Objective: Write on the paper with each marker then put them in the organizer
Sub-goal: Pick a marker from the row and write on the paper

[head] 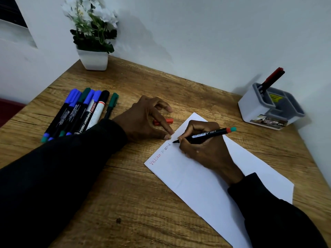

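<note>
The paper (206, 192) is spread at the lower right of the frame beneath the right hand (202, 149), by which a black marker (206, 135) is gripped with its tip on the sheet, whose upper edge is pressed by the loosely spread left hand (146, 119), while the organizer (259, 108) is seen at the upper right.

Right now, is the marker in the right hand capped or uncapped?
Uncapped. The marker held by the right hand shows a bare dark tip at the paper, just past the second written word.
</note>
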